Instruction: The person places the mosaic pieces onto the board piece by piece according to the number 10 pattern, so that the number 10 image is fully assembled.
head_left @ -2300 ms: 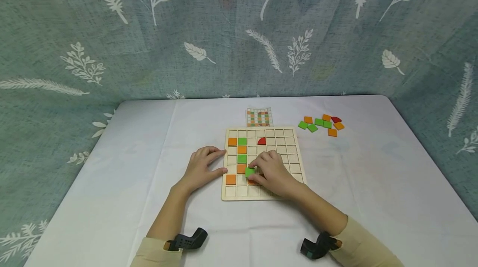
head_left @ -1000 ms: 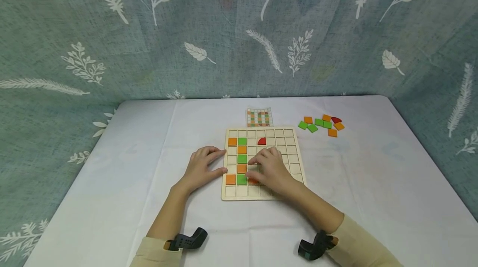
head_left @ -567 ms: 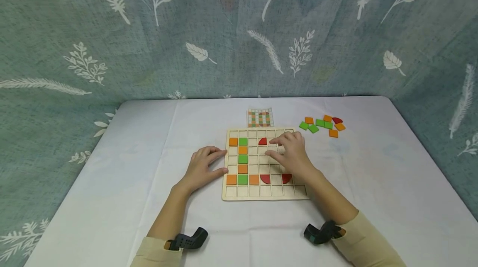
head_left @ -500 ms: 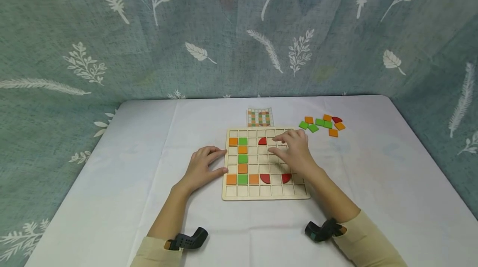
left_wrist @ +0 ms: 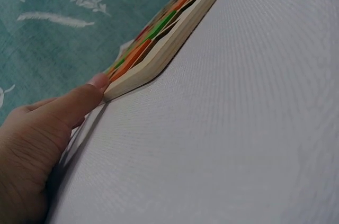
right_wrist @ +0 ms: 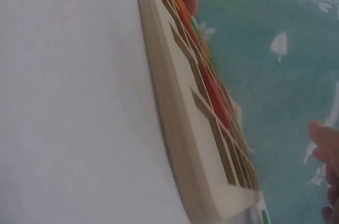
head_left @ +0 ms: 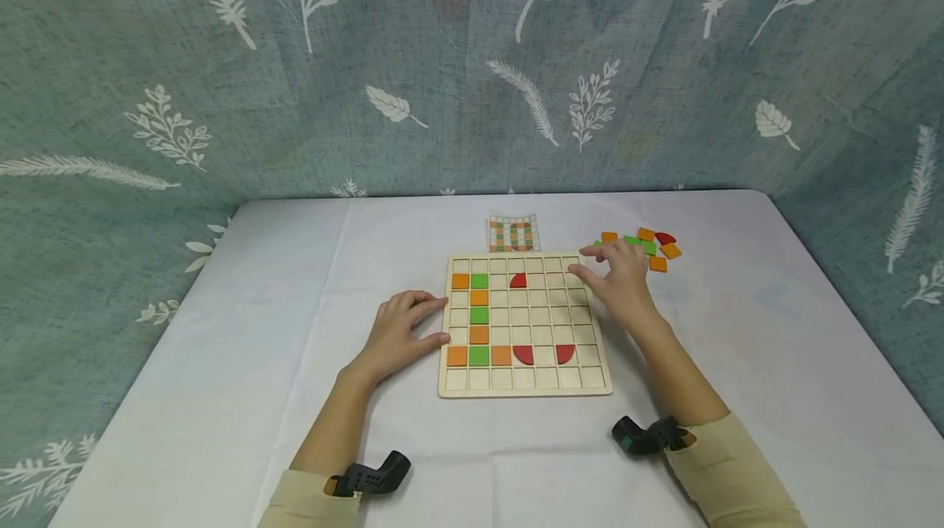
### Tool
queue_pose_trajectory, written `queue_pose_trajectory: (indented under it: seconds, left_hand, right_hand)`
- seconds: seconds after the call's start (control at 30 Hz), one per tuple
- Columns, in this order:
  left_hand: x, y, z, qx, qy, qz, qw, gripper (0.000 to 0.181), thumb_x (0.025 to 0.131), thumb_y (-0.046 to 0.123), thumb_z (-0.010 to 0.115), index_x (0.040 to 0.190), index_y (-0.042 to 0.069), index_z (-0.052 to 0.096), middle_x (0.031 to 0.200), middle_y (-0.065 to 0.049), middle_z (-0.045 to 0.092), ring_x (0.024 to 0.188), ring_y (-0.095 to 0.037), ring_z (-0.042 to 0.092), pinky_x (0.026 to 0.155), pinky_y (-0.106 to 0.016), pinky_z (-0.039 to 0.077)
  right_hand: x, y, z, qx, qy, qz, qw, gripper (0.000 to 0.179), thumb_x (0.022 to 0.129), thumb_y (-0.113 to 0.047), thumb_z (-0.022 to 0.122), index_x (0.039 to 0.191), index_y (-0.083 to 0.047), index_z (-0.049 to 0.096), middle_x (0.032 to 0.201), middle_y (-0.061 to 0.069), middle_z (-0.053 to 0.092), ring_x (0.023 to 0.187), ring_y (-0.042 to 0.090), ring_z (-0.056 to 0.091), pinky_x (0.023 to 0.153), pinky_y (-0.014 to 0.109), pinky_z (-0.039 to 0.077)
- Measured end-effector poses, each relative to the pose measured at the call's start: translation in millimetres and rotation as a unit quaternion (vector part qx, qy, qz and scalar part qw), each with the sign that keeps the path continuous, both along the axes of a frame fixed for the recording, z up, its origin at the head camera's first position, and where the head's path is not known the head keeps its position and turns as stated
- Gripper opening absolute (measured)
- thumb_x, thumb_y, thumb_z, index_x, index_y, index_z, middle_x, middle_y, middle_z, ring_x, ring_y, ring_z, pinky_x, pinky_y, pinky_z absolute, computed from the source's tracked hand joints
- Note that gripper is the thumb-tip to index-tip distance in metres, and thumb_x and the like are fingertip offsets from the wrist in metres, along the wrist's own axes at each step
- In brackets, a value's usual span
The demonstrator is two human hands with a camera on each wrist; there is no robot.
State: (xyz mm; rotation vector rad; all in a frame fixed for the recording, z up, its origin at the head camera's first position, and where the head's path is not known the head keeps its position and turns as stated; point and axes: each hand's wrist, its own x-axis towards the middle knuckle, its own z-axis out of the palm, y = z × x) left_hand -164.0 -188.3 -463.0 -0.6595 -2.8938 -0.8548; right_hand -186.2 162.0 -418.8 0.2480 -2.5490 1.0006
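A wooden grid board point(head_left: 525, 389) lies on the white table, seen whole in the head view. Orange squares point(head_left: 478, 334), green squares point(head_left: 479, 315) and red quarter-circle tiles point(head_left: 565, 354) sit in some of its cells. At the board's left edge rests my left hand point(head_left: 401, 330), thumb and fingertips touching the rim; the left wrist view shows the thumb point(left_wrist: 79, 99) on it. My right hand point(head_left: 621, 282) hovers by the board's upper right corner, thumb and fingers apart, with nothing between them. It partly covers the loose green tiles point(head_left: 648, 248) behind it.
More loose tiles lie past my right hand, among them an orange square point(head_left: 658, 264) and a red quarter-circle point(head_left: 665, 238). Behind the board is a pattern card point(head_left: 514, 233) with coloured squares. A patterned curtain point(head_left: 442, 102) hangs at the table's far edge.
The green square my right hand pinched now sits in the bottom tile row, beside the left orange one. That hand has let go and moved right and away, toward the loose tiles. My left hand stays put.
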Motion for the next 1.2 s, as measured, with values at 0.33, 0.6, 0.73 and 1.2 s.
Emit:
queue_pose_trajectory:
  seconds: [0.33,0.6,0.73,1.2]
  left_hand:
    - [1.5,1.3,-0.4,0.005,0.014,-0.005,0.9999,0.057,0.08,0.044,0.072,0.13,0.018,0.059,0.124,-0.005,0.052,0.124,-0.025,0.04,0.103,-0.047,0.026]
    - [1.5,-1.1,-0.5,0.001,0.003,0.003,1.0,0.057,0.08,0.044,0.071,0.13,0.019,0.059,0.125,-0.005,0.052,0.125,-0.024,0.039,0.104,-0.046,0.025]
    - [0.1,-0.3,-1.4,0.003,0.0,-0.002,1.0,0.057,0.081,0.045,0.071,0.13,0.02,0.058,0.125,-0.004,0.051,0.125,-0.023,0.039,0.105,-0.046,0.024]
    - [-0.9,-0.1,-1.6,0.001,0.0,0.0,1.0,0.058,0.08,0.045,0.072,0.13,0.019,0.058,0.125,-0.005,0.052,0.124,-0.024,0.039,0.104,-0.046,0.025]
  right_hand:
    - [-10.3,30,-10.3,-0.001,-0.072,-0.034,0.9969,0.043,0.085,-0.022,0.071,0.118,0.004,0.062,0.114,0.025,0.057,0.112,0.039,0.038,0.096,0.054,0.021]
    - [-14.8,45,-19.2,0.047,-0.143,-0.057,0.987,0.051,0.09,-0.031,0.064,0.133,-0.005,0.053,0.127,0.029,0.043,0.114,0.043,0.029,0.095,0.057,0.022]
    - [-17.2,49,-26.7,0.074,-0.153,-0.076,0.9826,0.053,0.09,-0.032,0.063,0.135,-0.007,0.051,0.123,0.029,0.042,0.112,0.043,0.029,0.094,0.056,0.023]
    - [-18.9,54,-46.2,0.117,-0.13,-0.115,0.9778,0.046,0.094,-0.032,0.057,0.131,-0.005,0.054,0.122,0.027,0.044,0.113,0.042,0.032,0.095,0.055,0.024]
